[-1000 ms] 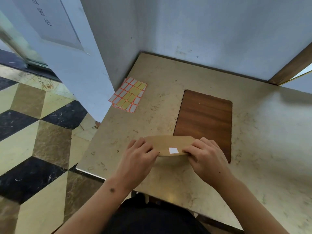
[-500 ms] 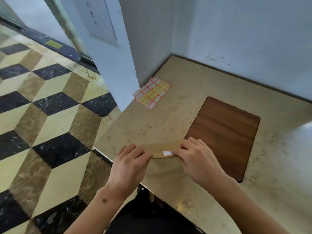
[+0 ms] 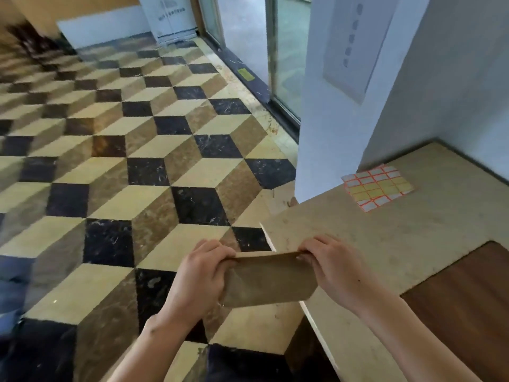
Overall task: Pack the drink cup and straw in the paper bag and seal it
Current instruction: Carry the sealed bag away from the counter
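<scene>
A brown paper bag (image 3: 268, 279) hangs in the air over the left edge of the marble table (image 3: 413, 230), partly above the floor. My left hand (image 3: 202, 279) grips its left end with curled fingers. My right hand (image 3: 334, 267) pinches its upper right corner. The bag's plain side faces me; no white sticker shows on it. The drink cup and straw are not visible.
A sheet of orange-framed stickers (image 3: 377, 187) lies at the table's far left corner. A dark wooden board (image 3: 468, 307) is set into the table at the right. A white pillar (image 3: 344, 92) stands behind the table. Patterned floor tiles (image 3: 124, 175) spread to the left.
Both hands have lifted the bag off the table and carried it left past the table edge. The white sticker on it is no longer in sight. My view has swung left toward the floor.
</scene>
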